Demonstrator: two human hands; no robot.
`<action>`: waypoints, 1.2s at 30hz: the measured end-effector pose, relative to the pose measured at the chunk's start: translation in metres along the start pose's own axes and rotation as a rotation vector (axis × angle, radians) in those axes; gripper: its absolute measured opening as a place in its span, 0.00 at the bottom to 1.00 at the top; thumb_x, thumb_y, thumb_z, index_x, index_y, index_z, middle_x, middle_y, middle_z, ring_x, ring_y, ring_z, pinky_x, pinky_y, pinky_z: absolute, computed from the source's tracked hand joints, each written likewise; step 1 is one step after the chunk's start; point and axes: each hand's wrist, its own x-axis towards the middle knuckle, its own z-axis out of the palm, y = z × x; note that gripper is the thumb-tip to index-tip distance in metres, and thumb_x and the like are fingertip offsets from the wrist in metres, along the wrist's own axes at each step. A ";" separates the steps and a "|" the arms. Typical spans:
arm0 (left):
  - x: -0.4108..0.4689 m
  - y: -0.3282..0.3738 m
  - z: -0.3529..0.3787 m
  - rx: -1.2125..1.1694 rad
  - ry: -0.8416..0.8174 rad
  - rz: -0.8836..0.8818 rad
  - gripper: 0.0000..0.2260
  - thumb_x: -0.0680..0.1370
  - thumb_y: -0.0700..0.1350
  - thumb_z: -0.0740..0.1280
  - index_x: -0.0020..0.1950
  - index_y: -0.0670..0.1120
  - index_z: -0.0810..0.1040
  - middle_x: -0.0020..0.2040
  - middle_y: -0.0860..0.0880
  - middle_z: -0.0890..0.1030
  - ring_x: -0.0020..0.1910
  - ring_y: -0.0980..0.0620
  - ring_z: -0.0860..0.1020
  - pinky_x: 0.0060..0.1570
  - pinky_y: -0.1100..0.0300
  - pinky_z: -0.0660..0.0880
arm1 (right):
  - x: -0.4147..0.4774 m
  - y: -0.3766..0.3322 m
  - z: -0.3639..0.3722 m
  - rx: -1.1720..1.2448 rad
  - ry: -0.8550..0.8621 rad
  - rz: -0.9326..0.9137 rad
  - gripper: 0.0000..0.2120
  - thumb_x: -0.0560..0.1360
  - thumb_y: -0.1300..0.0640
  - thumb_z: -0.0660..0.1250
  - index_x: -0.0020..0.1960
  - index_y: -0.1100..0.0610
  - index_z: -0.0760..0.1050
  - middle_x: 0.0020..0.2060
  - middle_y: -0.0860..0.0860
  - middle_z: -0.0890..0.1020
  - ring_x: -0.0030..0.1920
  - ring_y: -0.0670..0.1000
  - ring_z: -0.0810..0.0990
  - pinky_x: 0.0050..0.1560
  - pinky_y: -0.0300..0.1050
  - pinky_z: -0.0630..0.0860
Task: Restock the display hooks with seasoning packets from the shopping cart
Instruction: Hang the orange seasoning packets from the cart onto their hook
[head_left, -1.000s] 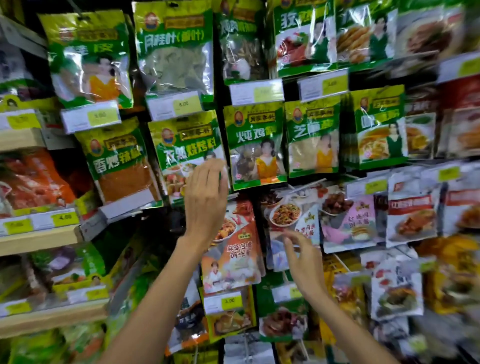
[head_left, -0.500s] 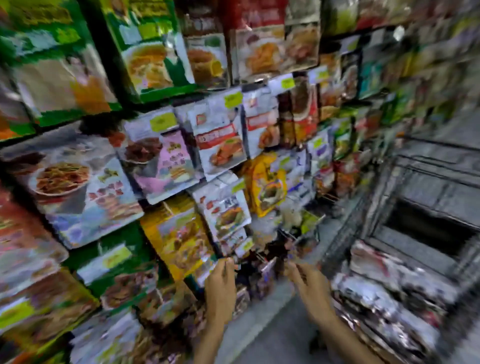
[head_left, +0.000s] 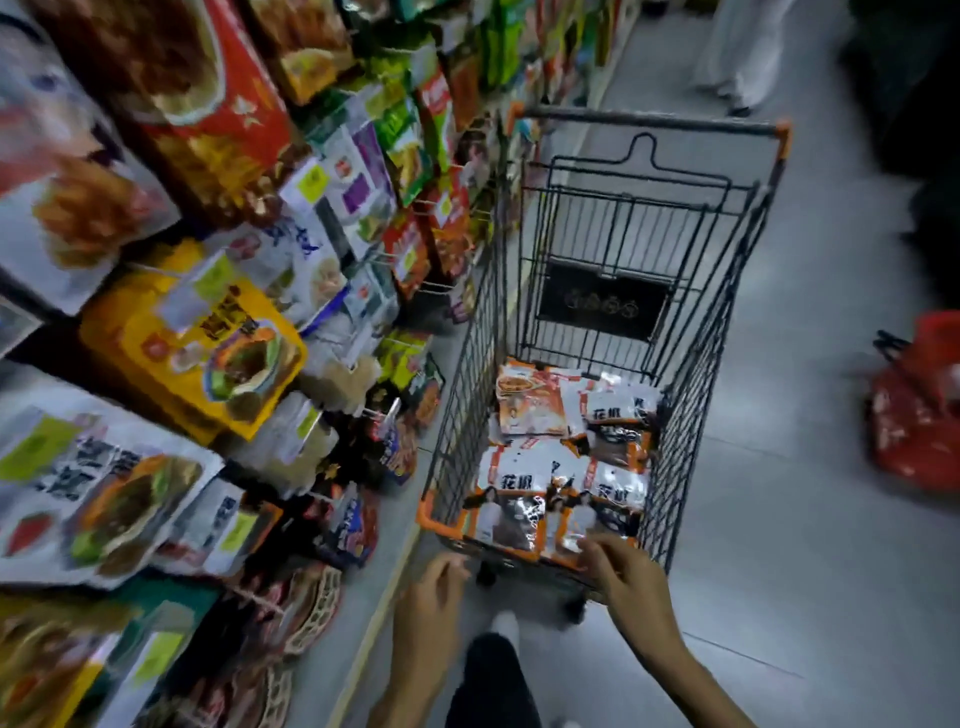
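Reaching into shopping cart (head_left: 467, 395): seasoning packets (head_left: 561, 467) heaped at its near end. Your right grip (head_left: 628, 582) half-curled over nearest packet at near edge; cannot tell if pinching. Left grip (head_left: 431, 587) loose, empty, by near-left corner. Pinch small stack by top edges.

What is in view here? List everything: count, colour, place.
Black wire shopping cart with orange corners: one, centre-right, beside the shelves.
White-and-orange seasoning packets: a pile, too overlapped to count, on the cart's floor.
Hanging packets on display hooks: many, mixed colours, left.
Red bag or basket: one, blurred, on the floor at far right.
Bystander in pale trousers: one, top right.
Grey floor: right half.
Dark trouser leg: one, bottom centre.
Left hand: loosely curled, empty, near the cart's near rim.
Right hand: at the near rim, fingers by the nearest packet; grip unclear.
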 end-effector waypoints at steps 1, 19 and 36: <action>0.016 0.002 0.005 0.019 -0.041 0.014 0.08 0.81 0.43 0.61 0.49 0.49 0.80 0.43 0.52 0.82 0.44 0.51 0.80 0.45 0.56 0.75 | 0.011 0.002 0.001 0.015 0.028 0.032 0.09 0.79 0.59 0.63 0.45 0.50 0.80 0.37 0.46 0.83 0.40 0.46 0.80 0.37 0.29 0.69; 0.325 0.015 0.161 0.275 -0.308 0.094 0.08 0.82 0.46 0.57 0.49 0.47 0.74 0.36 0.42 0.77 0.32 0.47 0.74 0.33 0.57 0.67 | 0.256 0.109 0.043 0.139 0.297 0.465 0.11 0.80 0.57 0.60 0.47 0.60 0.80 0.37 0.58 0.83 0.39 0.59 0.82 0.41 0.59 0.79; 0.450 -0.023 0.265 0.232 -0.026 -0.297 0.29 0.70 0.41 0.76 0.62 0.31 0.65 0.59 0.32 0.75 0.57 0.37 0.75 0.40 0.53 0.68 | 0.395 0.216 0.058 -0.232 0.401 0.564 0.26 0.74 0.55 0.71 0.67 0.63 0.67 0.62 0.62 0.74 0.65 0.61 0.69 0.65 0.53 0.68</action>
